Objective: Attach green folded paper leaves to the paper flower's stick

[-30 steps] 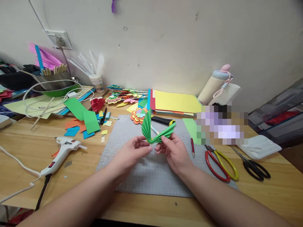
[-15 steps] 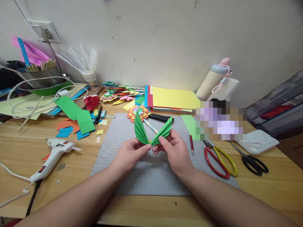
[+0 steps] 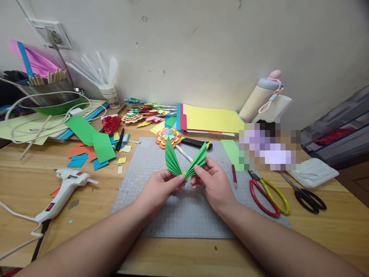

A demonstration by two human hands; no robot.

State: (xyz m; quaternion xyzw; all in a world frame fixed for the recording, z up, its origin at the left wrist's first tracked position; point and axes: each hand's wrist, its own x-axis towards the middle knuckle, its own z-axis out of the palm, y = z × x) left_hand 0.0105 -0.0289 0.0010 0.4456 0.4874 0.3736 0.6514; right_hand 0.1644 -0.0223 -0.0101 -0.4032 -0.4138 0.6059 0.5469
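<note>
Between both hands is a pleated green paper leaf pair (image 3: 173,159), its two fan-folded halves spread in a V and joined at the bottom by a small yellowish spot. My left hand (image 3: 161,186) pinches it near the join, thumb in front. The right half lies between the thumb and fingers of my right hand (image 3: 215,184). Both hands are above a grey cutting mat (image 3: 184,223). Just beyond the leaves, a layered paper flower (image 3: 168,134) with a striped paper stem (image 3: 183,152) rests on the mat, beside a black utility knife (image 3: 196,144).
On the left lie a white glue gun (image 3: 62,192), green paper strips (image 3: 103,148) and a red paper flower (image 3: 111,124). Stacked coloured paper (image 3: 213,117) sits behind. Rightward are a red pencil (image 3: 234,177), red-and-yellow-handled scissors (image 3: 266,194), black scissors (image 3: 309,200) and a bottle (image 3: 258,98).
The two leaf halves have drawn slightly closer together. My right hand's fingers have shifted a little, and the camera view has moved slightly.
</note>
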